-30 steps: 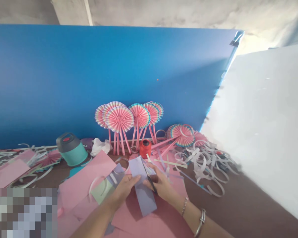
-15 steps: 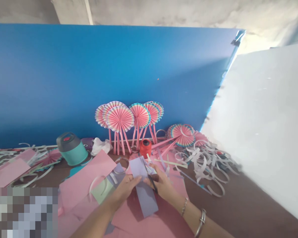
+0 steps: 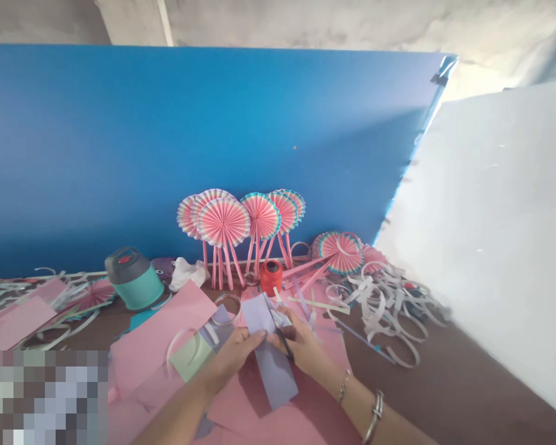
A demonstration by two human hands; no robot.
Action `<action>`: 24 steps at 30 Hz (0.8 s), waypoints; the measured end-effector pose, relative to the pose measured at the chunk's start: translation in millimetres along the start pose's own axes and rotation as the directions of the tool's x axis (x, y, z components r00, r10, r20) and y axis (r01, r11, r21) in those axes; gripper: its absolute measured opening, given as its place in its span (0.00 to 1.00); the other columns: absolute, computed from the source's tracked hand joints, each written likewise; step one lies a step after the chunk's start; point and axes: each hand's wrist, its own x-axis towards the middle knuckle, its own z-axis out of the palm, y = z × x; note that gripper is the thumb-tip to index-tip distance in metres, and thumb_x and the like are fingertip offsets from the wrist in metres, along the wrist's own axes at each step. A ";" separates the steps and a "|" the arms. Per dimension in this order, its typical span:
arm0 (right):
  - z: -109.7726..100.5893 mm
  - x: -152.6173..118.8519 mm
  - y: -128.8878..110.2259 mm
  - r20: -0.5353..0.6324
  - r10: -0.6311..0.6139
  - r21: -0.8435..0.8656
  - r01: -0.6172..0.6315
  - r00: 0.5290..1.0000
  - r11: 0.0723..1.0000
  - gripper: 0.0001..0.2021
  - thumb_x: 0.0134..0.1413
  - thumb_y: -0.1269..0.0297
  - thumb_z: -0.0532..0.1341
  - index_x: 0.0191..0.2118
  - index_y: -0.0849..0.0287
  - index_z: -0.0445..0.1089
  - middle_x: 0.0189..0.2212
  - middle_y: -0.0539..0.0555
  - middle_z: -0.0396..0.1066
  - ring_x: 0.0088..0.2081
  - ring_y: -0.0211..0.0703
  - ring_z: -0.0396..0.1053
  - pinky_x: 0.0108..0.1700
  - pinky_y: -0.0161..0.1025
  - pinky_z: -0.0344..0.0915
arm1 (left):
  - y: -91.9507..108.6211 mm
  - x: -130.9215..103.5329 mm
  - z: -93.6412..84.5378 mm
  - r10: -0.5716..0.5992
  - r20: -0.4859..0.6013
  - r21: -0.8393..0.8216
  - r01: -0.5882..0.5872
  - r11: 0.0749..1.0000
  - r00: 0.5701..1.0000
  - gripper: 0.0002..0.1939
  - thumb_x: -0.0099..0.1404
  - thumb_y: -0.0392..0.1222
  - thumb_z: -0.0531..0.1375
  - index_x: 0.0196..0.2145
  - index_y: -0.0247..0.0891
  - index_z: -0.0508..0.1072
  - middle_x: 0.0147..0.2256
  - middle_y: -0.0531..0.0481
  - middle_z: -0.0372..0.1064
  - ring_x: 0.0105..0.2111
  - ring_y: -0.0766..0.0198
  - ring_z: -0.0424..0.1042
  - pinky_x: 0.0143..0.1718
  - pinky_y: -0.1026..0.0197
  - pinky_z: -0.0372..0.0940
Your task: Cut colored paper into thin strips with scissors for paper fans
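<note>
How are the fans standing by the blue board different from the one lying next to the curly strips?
The standing fans lean upright against the blue board, handles down; the lying fan is tipped over, its handle pointing left toward the red spool. The standing fans form an overlapping cluster; the lying fan sits low beside the white strips. Both are pleated pink discs with teal rims and pink handles.

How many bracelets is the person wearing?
2, both on the right arm: a thin bracelet by the wrist and a thicker bangle farther up. The left wrist looks bare.
</note>
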 end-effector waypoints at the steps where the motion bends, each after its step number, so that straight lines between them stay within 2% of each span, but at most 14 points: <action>1: 0.3 -0.4 -1.1 0.003 0.000 0.011 0.000 1.000 1.000 0.33 0.36 0.54 0.69 0.49 0.53 0.55 0.19 0.42 0.58 0.18 0.34 0.52 0.22 0.33 0.48 | 0.0 0.0 0.1 -0.004 -0.005 0.004 0.004 1.000 1.000 0.25 0.55 0.61 0.58 0.26 0.32 0.77 0.22 0.45 0.73 0.23 0.62 0.69 0.26 0.62 0.61; 6: 0.9 -1.4 -3.7 0.012 -0.018 0.029 0.018 1.000 0.999 0.32 0.36 0.55 0.68 0.48 0.54 0.56 0.18 0.42 0.59 0.19 0.34 0.52 0.22 0.33 0.49 | 1.4 -1.2 2.2 -0.042 -0.054 0.090 0.047 0.995 0.998 0.25 0.56 0.60 0.57 0.25 0.32 0.76 0.18 0.48 0.70 0.14 0.69 0.61 0.16 0.66 0.55; 10: -2.1 2.3 1.8 -0.048 0.019 -0.005 -0.019 0.999 1.000 0.32 0.34 0.54 0.69 0.46 0.54 0.57 0.18 0.42 0.59 0.19 0.35 0.53 0.23 0.34 0.50 | 1.7 -1.3 2.9 0.027 -0.030 0.073 -0.024 0.997 0.999 0.20 0.55 0.54 0.60 0.34 0.33 0.77 0.22 0.48 0.73 0.18 0.66 0.66 0.17 0.67 0.56; 12: -4.1 4.2 4.4 -0.057 0.033 0.014 -0.032 0.998 0.999 0.33 0.32 0.51 0.70 0.45 0.53 0.56 0.19 0.43 0.60 0.19 0.35 0.54 0.23 0.34 0.50 | 2.2 -0.5 1.6 0.078 -0.052 0.041 -0.075 0.996 0.996 0.18 0.54 0.51 0.62 0.37 0.34 0.77 0.23 0.48 0.73 0.20 0.65 0.67 0.18 0.67 0.57; 16: -6.4 3.2 2.8 0.000 0.019 -0.042 -0.019 1.000 0.999 0.33 0.35 0.44 0.67 0.46 0.56 0.58 0.20 0.45 0.62 0.20 0.34 0.56 0.23 0.34 0.50 | 2.2 3.9 -6.8 0.169 -0.185 -0.074 -0.185 0.980 0.968 0.15 0.53 0.48 0.64 0.34 0.33 0.76 0.23 0.49 0.72 0.21 0.64 0.68 0.23 0.65 0.60; 21: -6.7 -3.9 -6.0 0.106 0.028 -0.136 -0.014 0.994 0.991 0.34 0.39 0.40 0.64 0.47 0.61 0.61 0.22 0.47 0.64 0.24 0.35 0.60 0.24 0.33 0.54 | -1.6 9.9 -20.6 0.186 -0.402 -0.209 -0.288 0.935 0.896 0.12 0.52 0.46 0.65 0.29 0.34 0.73 0.24 0.49 0.74 0.23 0.64 0.70 0.26 0.64 0.62; 24: -6.6 -7.1 -11.6 0.147 0.080 -0.190 -0.051 0.986 0.980 0.32 0.39 0.40 0.64 0.44 0.62 0.64 0.22 0.47 0.64 0.23 0.33 0.58 0.24 0.32 0.54 | -1.6 9.9 -23.7 0.195 -0.426 -0.246 -0.320 0.915 0.884 0.11 0.52 0.45 0.65 0.31 0.35 0.73 0.26 0.49 0.74 0.26 0.62 0.71 0.29 0.63 0.64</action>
